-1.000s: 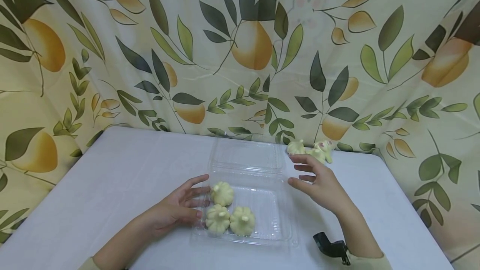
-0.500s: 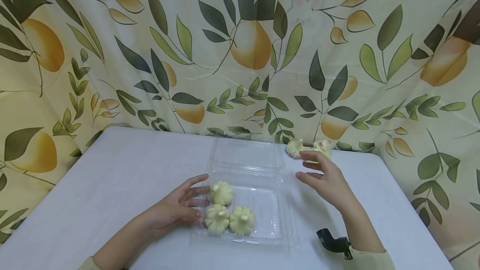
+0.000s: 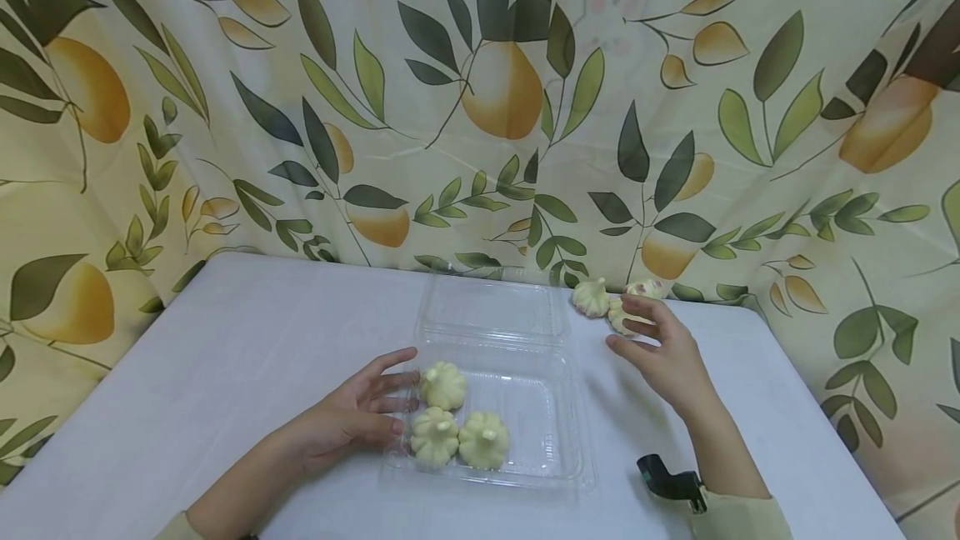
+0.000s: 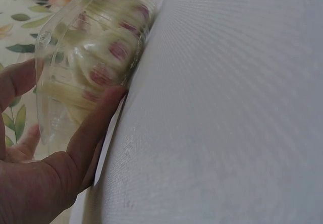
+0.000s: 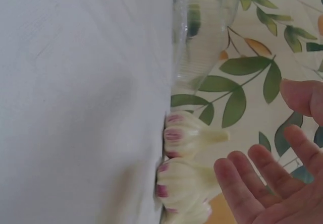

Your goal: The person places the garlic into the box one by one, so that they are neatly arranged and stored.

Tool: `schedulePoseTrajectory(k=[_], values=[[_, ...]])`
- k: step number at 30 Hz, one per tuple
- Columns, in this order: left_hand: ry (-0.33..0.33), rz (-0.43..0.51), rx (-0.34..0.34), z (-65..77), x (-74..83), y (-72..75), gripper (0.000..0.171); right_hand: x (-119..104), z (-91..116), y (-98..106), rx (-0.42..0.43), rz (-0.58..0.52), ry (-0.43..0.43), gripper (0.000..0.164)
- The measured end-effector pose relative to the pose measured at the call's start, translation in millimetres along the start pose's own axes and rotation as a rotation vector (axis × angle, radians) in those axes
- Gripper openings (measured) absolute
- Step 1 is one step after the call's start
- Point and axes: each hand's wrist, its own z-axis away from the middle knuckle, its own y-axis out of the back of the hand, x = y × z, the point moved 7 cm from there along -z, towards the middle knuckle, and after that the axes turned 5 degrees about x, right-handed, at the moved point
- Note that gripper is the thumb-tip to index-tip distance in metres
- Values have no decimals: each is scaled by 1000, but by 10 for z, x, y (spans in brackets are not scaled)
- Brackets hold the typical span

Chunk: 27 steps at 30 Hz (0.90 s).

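My left hand (image 3: 360,411) lies against the left side of a clear plastic clamshell box (image 3: 573,440), fingers loosely spread. In the left wrist view its thumb (image 4: 91,135) touches the box's outer wall. Three garlic bulbs sit in the box's left part: one bulb (image 3: 444,386) behind, another bulb (image 3: 435,437) at the front left, a third bulb (image 3: 483,442) beside that. My right hand (image 3: 667,361), relaxed and holding nothing, hovers close to more garlic at the back right. There, one bulb (image 3: 590,298) shows whole; another bulb (image 3: 621,317) is partly hidden by the fingers.
The box's lid (image 3: 491,312) lies folded back toward the rear edge of the white-covered table (image 3: 300,315). Behind hangs a curtain (image 3: 300,65) printed with fruit and leaves. A black camera mount (image 3: 667,480) sticks out from the right wrist.
My right hand has drawn away from the box to the right, and the garlic at the back right shows more. The left hand and the box stay put.
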Motion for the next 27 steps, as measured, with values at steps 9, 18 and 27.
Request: schedulePoseTrajectory(k=[9,18,27], values=[[-19,-8,-14,-11,11,-3,92,106,-24,48,52,-13,-35,65],[-27,-1,-18,1,4,9,92,175,-60,64,81,-57,-65,67],[-33,9,-31,0,9,22,91,236,-78,153,120,-22,-143,69]])
